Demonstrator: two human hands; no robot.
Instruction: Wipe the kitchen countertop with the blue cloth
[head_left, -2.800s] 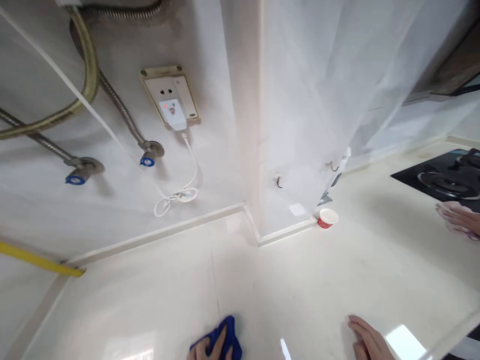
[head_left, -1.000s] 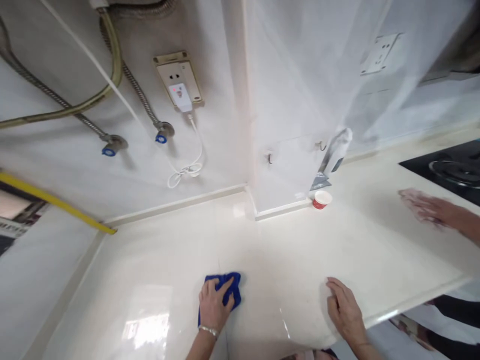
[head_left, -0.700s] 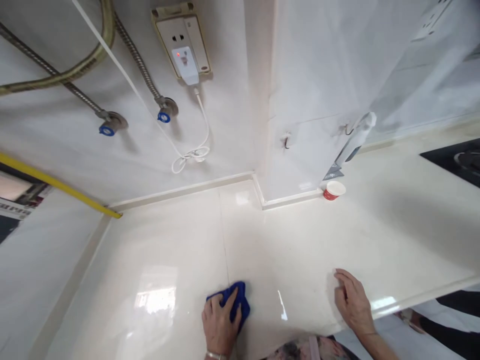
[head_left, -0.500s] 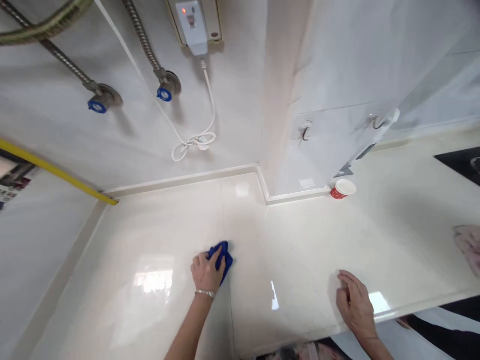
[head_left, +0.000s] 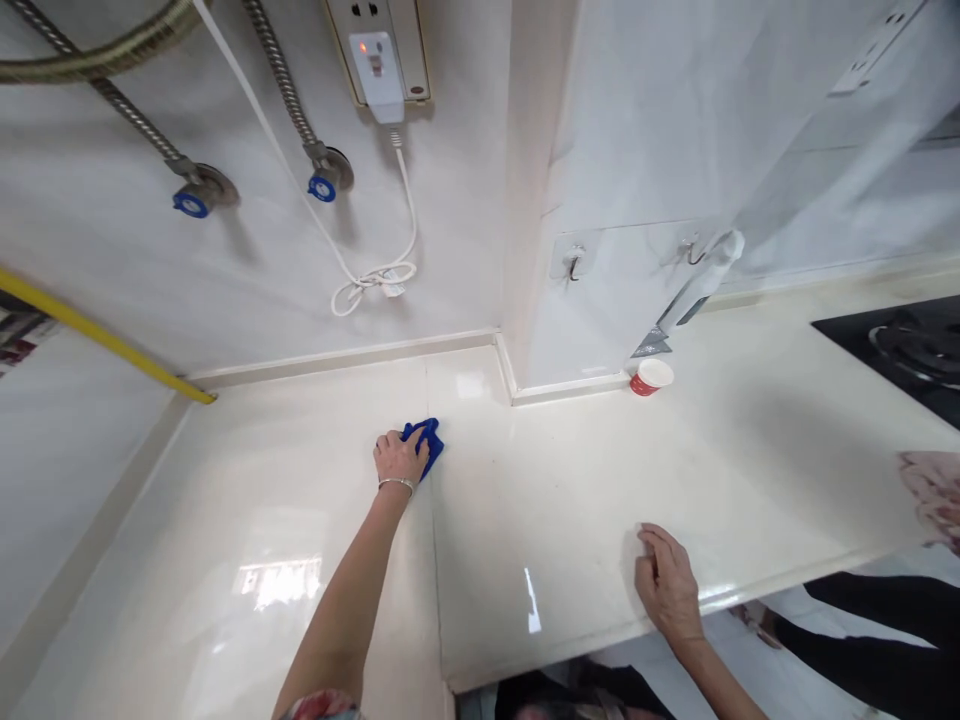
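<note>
My left hand (head_left: pixel 399 458) presses a small blue cloth (head_left: pixel 425 440) flat on the cream countertop (head_left: pixel 570 490), arm stretched far out toward the back wall. A thin bracelet sits on that wrist. My right hand (head_left: pixel 666 585) lies palm down on the counter near its front edge, fingers slightly spread, holding nothing. The cloth lies just beside a seam line in the counter.
A red and white paper cup (head_left: pixel 651 376) stands at the foot of a wall corner. A hanging scraper (head_left: pixel 690 297), a plugged wall socket (head_left: pixel 379 60) with white cable, hose valves (head_left: pixel 322 185), a yellow pipe (head_left: pixel 105 340), a black hob (head_left: pixel 900 345). Another person's pink cloth (head_left: pixel 934 492) at right.
My left hand has slid the blue cloth away from me toward the back wall. My right hand stays planted near the front edge. The view has shifted.
</note>
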